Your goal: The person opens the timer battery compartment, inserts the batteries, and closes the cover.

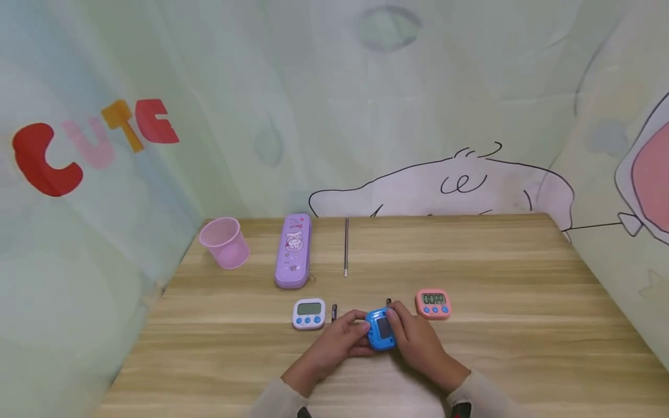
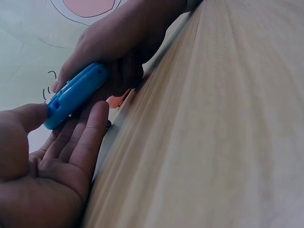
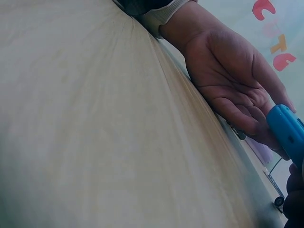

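Observation:
Both hands hold a small blue digital timer [image 1: 380, 330] just above the table, its back with a dark rectangular panel facing up. My left hand [image 1: 340, 343] pinches its left edge between thumb and fingers. On the other edge, my right hand [image 1: 419, 342] grips it with the thumb on the back. In the left wrist view the blue timer [image 2: 76, 96] appears edge-on between the hands. A small black battery [image 1: 334, 312] lies left of the timer, and another battery [image 1: 388, 301] shows just beyond the right fingertips. A white timer [image 1: 309, 314] and a coral-pink timer [image 1: 433, 303] flank the hands.
Farther back on the wooden table [image 1: 496, 255] stand a pink cup [image 1: 227, 244] at the left and a purple pencil case [image 1: 294, 251]. A dark pencil [image 1: 346, 247] lies right of the case. A printed curtain [image 1: 292, 116] hangs behind the table.

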Available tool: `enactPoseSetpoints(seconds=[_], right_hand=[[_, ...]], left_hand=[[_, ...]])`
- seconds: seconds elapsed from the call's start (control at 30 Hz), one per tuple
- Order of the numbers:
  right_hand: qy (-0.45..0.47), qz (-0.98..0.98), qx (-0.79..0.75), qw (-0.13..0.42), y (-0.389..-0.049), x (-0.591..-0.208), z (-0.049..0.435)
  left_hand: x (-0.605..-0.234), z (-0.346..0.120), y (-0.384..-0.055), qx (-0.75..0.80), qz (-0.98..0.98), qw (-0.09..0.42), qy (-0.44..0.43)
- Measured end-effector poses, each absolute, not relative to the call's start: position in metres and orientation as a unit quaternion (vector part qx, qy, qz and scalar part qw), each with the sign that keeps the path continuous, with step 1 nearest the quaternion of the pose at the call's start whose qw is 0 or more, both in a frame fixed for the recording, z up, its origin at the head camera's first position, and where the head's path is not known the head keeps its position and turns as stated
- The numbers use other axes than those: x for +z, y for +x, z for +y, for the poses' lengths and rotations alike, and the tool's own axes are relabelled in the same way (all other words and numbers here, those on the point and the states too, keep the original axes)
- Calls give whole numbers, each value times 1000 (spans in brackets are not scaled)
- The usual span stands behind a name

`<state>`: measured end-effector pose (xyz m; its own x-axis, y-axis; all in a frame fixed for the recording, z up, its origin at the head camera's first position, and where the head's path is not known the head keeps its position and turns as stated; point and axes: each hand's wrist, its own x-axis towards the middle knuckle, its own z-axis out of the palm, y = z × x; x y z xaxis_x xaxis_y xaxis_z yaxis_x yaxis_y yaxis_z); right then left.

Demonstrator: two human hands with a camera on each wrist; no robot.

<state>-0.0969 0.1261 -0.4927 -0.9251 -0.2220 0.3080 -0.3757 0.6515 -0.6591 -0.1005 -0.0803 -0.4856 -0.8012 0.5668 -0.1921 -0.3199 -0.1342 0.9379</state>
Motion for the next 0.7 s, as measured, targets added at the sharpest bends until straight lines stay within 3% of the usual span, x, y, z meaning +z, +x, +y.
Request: enactPoseSetpoints(seconds=[0.7], right_hand=[[145,-936,308,91,-96,-494,124]], left_hand=[[-487,-78,-98,743,595,285,110]])
